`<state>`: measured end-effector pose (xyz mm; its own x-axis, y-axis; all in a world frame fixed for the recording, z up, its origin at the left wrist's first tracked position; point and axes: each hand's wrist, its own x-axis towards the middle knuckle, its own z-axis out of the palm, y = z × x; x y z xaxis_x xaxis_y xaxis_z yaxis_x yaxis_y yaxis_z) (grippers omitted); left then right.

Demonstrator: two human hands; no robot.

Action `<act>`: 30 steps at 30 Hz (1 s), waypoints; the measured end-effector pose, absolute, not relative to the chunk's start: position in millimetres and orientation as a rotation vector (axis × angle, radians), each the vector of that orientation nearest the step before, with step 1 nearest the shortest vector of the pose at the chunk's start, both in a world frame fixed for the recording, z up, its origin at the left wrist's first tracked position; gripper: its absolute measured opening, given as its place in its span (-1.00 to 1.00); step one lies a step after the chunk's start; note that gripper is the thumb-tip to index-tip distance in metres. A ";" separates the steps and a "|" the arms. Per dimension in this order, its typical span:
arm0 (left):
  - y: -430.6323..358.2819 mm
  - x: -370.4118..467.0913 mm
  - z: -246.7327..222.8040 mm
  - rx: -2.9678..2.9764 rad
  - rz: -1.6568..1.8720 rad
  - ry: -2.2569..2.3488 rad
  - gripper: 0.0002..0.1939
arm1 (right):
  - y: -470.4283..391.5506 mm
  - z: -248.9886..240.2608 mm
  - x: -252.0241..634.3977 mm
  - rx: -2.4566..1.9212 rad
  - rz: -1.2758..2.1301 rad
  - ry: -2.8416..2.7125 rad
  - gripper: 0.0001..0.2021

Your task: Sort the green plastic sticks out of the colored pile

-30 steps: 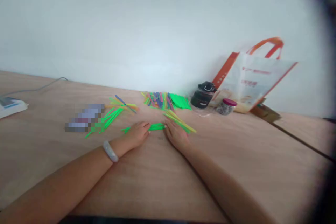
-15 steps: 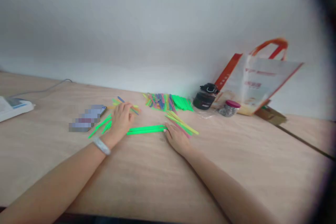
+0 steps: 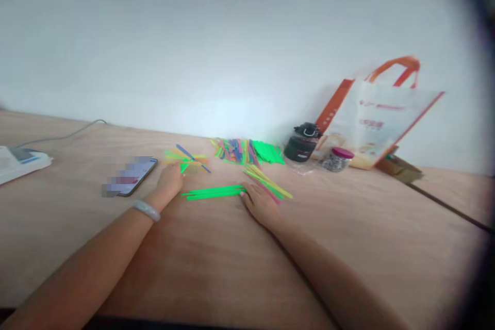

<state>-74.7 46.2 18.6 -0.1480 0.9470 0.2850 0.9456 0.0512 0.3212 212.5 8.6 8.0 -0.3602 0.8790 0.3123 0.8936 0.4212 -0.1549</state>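
Note:
My left hand (image 3: 170, 181) is closed, and short lengths of thin green sticks (image 3: 185, 166) show at its fingertips. It is beside a loose heap of yellow, orange and blue sticks (image 3: 197, 159), with part of the heap behind the fingers. My right hand (image 3: 261, 203) has its fingers and thumb closed on the right ends of several long green sticks (image 3: 212, 193) lying flat on the table. Just beyond that hand, yellow, pink and green sticks (image 3: 276, 184) lie at a slant, partly covered by it.
At the back lie a mixed-colour row of sticks (image 3: 234, 150) and a green pile (image 3: 268, 152). A phone (image 3: 135, 175) is left of my left hand. A black-lidded bottle (image 3: 301, 143), a pink-lidded jar (image 3: 337, 160) and a bag (image 3: 382, 121) stand back right; a white device (image 3: 27, 162) sits far left.
My left hand has drawn back toward me and slightly left, uncovering the yellow and blue heap. The green sticks that lay left of it are no longer there. My right hand stays put.

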 end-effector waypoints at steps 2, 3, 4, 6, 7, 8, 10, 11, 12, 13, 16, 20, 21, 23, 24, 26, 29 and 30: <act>47.2 -67.8 19.7 2.066 0.612 2.308 -0.73 | 8.9 8.6 212.1 -1.528 -0.059 -2.335 -0.62; 47.9 -66.1 20.1 2.071 0.580 2.325 -0.72 | 9.1 8.7 212.0 -1.526 -0.059 -2.335 -0.62; 48.7 -65.5 20.3 2.074 0.581 2.327 -0.71 | 9.3 8.7 212.0 -1.523 -0.060 -2.335 -0.62; 50.6 -67.6 20.4 2.084 0.591 2.322 -0.69 | 9.5 8.8 211.6 -1.506 -0.061 -2.345 -0.62; 51.6 -69.8 20.3 2.088 0.596 2.323 -0.68 | 9.3 9.1 211.1 -1.496 -0.058 -2.353 -0.62; 52.8 -72.4 20.2 2.091 0.607 2.320 -0.68 | 8.8 9.5 210.4 -1.490 -0.055 -2.360 -0.62; 55.4 -77.5 20.0 2.069 0.642 2.308 -0.67 | 7.0 10.7 208.1 -1.486 -0.039 -2.377 -0.62; 56.8 -79.7 20.1 2.050 0.659 2.302 -0.67 | 5.9 11.4 206.6 -1.487 -0.028 -2.384 -0.61; 58.0 -81.5 20.5 2.028 0.680 2.294 -0.67 | 4.7 12.0 204.9 -1.490 -0.019 -2.386 -0.61; 59.1 -82.8 21.3 2.009 0.700 2.278 -0.67 | 3.7 12.4 203.2 -1.490 -0.011 -2.387 -0.61; 60.0 -84.7 25.4 1.935 0.741 2.227 -0.70 | 2.2 12.7 199.3 -1.474 0.017 -2.384 -0.59; 57.4 -87.1 30.2 1.844 0.764 2.185 -0.73 | 3.4 11.5 197.7 -1.494 0.043 -2.353 -0.59; 57.1 -88.2 30.3 1.834 0.773 2.182 -0.74 | 3.6 11.2 197.4 -1.504 0.048 -2.351 -0.59; 57.7 -90.8 29.1 1.817 0.798 2.167 -0.75 | 3.1 10.9 196.4 -1.518 0.060 -2.360 -0.57; 58.6 -92.0 28.1 1.812 0.820 2.158 -0.76 | 2.5 10.7 195.6 -1.521 0.069 -2.368 -0.55; 61.0 -93.9 26.4 1.798 0.875 2.143 -0.76 | 0.9 10.3 193.8 -1.517 0.088 -2.381 -0.52; 63.0 -94.5 27.3 1.788 0.941 2.172 -0.73 | -1.0 9.5 192.1 -1.483 0.122 -2.400 -0.50; 62.8 -94.1 28.5 1.791 0.959 2.189 -0.72 | -1.3 9.1 192.2 -1.472 0.131 -2.401 -0.50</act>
